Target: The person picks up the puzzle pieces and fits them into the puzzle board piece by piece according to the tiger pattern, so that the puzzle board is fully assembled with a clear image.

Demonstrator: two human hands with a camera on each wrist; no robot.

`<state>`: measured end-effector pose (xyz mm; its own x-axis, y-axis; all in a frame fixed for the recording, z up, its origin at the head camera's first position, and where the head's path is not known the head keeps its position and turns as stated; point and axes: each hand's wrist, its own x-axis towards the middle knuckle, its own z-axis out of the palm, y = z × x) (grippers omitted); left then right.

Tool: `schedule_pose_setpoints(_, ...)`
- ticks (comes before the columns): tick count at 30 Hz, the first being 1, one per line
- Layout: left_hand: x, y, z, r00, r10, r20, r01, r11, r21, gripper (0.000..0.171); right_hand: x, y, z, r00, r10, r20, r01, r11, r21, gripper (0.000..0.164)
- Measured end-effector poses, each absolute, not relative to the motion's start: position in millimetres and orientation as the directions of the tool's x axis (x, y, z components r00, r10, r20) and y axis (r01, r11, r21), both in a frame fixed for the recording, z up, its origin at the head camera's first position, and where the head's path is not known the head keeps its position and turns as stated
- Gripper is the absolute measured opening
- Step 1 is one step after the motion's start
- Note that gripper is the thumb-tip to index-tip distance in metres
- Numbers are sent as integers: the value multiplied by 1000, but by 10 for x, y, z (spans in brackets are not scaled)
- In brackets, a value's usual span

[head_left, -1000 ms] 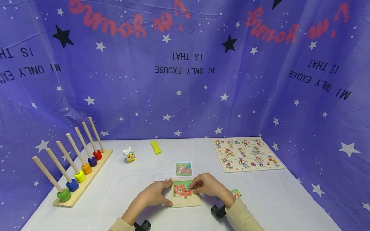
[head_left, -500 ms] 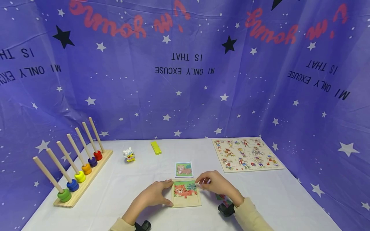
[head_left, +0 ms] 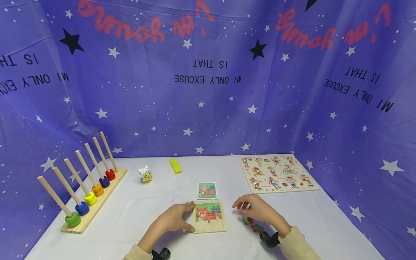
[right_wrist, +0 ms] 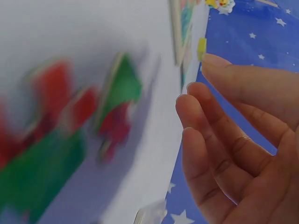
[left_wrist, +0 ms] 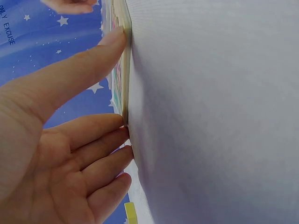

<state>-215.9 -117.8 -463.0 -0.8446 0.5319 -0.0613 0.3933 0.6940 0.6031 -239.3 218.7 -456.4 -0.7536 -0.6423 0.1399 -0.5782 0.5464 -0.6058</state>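
A wooden puzzle tray (head_left: 209,226) lies flat, its upper part filled with pieces forming a red tiger and greenery; bare wood shows along the near side. My left hand (head_left: 173,217) rests at the tray's left edge, thumb by the near corner and fingertips by the far corner. In the left wrist view its fingers (left_wrist: 100,156) are fairly straight. My right hand (head_left: 255,208) hovers right of the tray, fingers loosely bent and holding nothing. Below it are several loose red and green puzzle pieces (right_wrist: 122,88), partly hidden by the hand in the head view.
A picture card (head_left: 207,190) lies just beyond the tray. A peg stand with coloured rings (head_left: 94,204) is at left. A small toy figure (head_left: 145,174) and a yellow block (head_left: 176,166) stand farther back. A sports-figure puzzle board (head_left: 277,174) lies at back right.
My right hand has let go of a blue-green piece at the tray's right side and moved right, over the loose pieces. The left hand has stayed at the tray's edge.
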Motion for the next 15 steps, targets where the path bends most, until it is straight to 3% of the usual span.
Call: schedule_pose_setpoints(15, -2164, -1177, -4624, -843, 533, -65, 392, 694, 603, 85, -2269, 2728, -4490, -796, -599, 86, -507, 583, -636, 23)
